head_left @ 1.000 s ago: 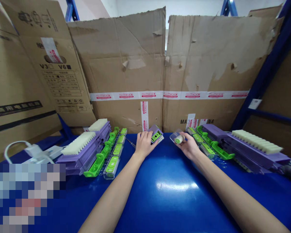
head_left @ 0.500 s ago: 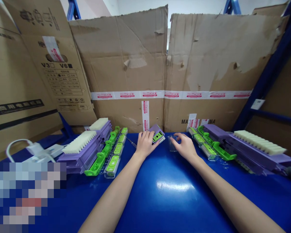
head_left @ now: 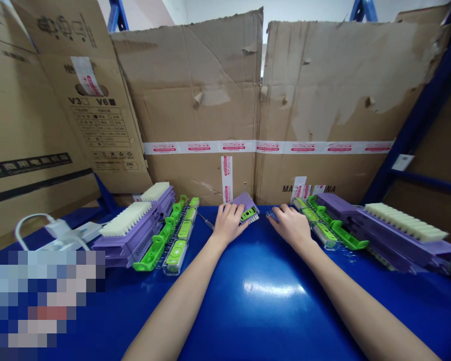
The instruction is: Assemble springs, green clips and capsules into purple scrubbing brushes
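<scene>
My left hand (head_left: 228, 224) is closed around a small purple and green block with white bristle-like teeth (head_left: 247, 202), close to the cardboard at the back of the blue table. My palm and fingers cover its left side. To the right, my right hand (head_left: 292, 225) has its fingers curled over a clear plastic piece (head_left: 271, 214), of which only the left edge shows. A gap of table separates the two hands. A thin screwdriver (head_left: 206, 220) lies just left of my left hand.
Purple units with cream ribbed blocks (head_left: 126, 219) stand at left; a similar purple unit (head_left: 334, 208) lies at right. Green brackets (head_left: 154, 253) and clear-cased strips (head_left: 176, 253) lie alongside. A white power strip (head_left: 71, 234) sits far left. Cardboard (head_left: 195, 115) walls the back.
My right fingers have come down and closed over the clear piece, which was more visible before. The purple and green block has turned slightly under my left hand. The view has shifted a little.
</scene>
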